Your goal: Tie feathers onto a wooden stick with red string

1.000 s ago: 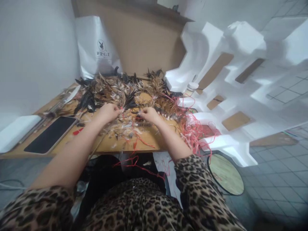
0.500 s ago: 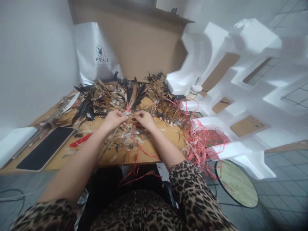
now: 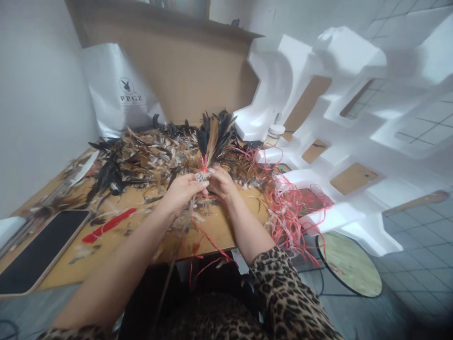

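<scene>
A bundle of black and brown feathers stands upright between my hands, bound near its base with pink string. My left hand is closed round the pale quill ends from the left, thumb on the near side. My right hand grips the same base from the right, its fingers partly hidden behind the bundle. Loose feathers in brown, black and white lie heaped behind and left of my hands. A pink strand trails from below my hands over the table's front edge.
The wooden table carries a phone and a red strip at left. Tangled pink string hangs at the right beside white foam packing. A lidded jar, a white bag and a round stool surround it.
My view has shifted. Both hands have come together on the base of the feather bundle, which now stands more to the right in the view, its feathers more fanned out.
</scene>
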Tool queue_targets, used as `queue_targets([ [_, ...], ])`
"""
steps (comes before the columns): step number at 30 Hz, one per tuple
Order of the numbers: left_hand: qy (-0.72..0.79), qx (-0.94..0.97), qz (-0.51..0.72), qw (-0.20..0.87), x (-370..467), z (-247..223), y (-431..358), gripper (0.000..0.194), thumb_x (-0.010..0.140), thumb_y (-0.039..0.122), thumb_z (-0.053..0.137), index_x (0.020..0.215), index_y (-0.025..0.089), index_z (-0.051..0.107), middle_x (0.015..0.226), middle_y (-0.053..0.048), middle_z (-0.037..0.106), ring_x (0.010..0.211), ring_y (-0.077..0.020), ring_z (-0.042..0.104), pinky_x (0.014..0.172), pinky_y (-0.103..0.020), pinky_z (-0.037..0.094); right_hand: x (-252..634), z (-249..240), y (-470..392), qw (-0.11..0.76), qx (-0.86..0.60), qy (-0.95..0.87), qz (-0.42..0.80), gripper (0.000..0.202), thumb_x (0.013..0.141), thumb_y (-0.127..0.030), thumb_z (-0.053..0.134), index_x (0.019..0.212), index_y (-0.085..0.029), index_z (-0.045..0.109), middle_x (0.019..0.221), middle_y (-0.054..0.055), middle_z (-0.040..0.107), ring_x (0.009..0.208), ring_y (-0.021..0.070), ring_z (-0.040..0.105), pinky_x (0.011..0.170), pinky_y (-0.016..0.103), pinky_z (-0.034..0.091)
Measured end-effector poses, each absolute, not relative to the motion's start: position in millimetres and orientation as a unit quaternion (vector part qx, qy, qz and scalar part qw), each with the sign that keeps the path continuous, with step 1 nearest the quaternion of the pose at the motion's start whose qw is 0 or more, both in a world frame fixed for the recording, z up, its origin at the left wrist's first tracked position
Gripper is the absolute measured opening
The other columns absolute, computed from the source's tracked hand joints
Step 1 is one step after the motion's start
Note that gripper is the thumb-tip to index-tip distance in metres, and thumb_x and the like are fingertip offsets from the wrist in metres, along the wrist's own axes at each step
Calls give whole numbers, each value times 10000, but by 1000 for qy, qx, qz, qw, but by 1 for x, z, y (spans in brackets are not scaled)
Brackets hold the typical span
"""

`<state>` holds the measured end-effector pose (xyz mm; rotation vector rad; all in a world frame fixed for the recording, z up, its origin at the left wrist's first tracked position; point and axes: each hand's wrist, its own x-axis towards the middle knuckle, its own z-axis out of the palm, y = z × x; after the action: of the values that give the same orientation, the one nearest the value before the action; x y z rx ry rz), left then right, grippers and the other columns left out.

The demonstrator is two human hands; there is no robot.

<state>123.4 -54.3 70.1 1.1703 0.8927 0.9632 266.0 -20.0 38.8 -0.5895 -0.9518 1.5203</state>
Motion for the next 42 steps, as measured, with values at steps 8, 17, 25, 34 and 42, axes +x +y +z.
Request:
queue_targets([
  [8,420,593,428,537,121,63,-40,379,590,396,797,753,106,617,524,-14,624,471,-101,537,527,-219,407,267,30,-10,574,-312,-406,639,362,603,-421,778,615,-154,533,523,-44,534,454,57,428,469,196,327],
  [17,408,634,412,512,125,55,-36,304,619,370,777,713,135,610,500,6,591,446,-102,506,480,-214,379,263,39,-18,574,-283,-394,660,379,598,-452,770,731,-174,549,687,0,639,601,121,553,575,248,445],
  [25,436,577,375,580,92,38,-18,365,659,505,710,697,142,710,684,-95,695,561,-155,596,523,-243,442,271,39,-13,596,-255,-388,655,282,666,-437,662,800,-193,618,939,63,695,878,202,625,688,305,502],
  [34,438,448,628,462,80,41,-7,235,679,363,721,663,138,657,624,-8,625,530,-71,522,541,-184,429,264,38,-17,589,-207,-414,663,288,687,-397,655,892,-196,668,1023,65,688,904,203,619,715,324,512],
  [42,337,467,443,687,91,34,-17,315,609,333,800,798,111,682,646,-34,635,576,-85,572,544,-176,439,255,30,-17,566,-263,-403,669,232,626,-369,733,680,-182,607,810,45,681,781,173,606,716,314,501],
])
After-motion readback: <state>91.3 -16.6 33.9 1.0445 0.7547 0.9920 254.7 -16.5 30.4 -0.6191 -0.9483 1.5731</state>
